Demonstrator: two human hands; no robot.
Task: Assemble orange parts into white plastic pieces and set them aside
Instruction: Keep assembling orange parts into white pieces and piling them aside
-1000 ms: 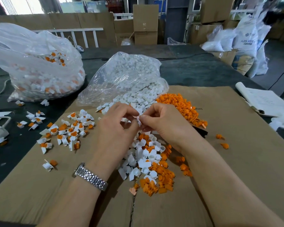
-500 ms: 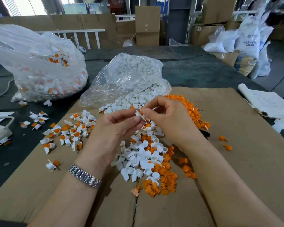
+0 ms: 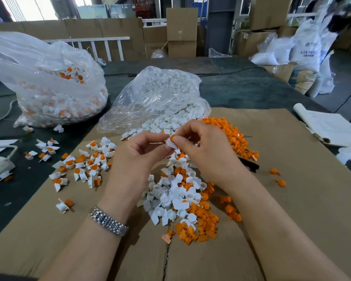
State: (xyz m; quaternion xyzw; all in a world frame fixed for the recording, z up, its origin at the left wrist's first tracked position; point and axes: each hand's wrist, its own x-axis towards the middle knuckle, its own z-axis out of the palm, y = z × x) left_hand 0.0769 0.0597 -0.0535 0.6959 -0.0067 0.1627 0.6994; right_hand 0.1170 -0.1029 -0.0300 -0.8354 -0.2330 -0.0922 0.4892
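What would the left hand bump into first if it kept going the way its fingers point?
Probably the right hand: the left hand fingers point at it, already sharing the white piece.

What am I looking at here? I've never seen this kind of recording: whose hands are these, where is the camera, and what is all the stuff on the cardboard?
The camera sits on a person's head, looking down at their own hands. There is no machine. The left hand holds a white plastic piece, and the right hand presses an orange part into it. Below them, on the cardboard sheet, lies a mixed heap of loose parts. Finished pieces lie scattered to the left. Behind are a bag of white pieces and a bag of finished ones.
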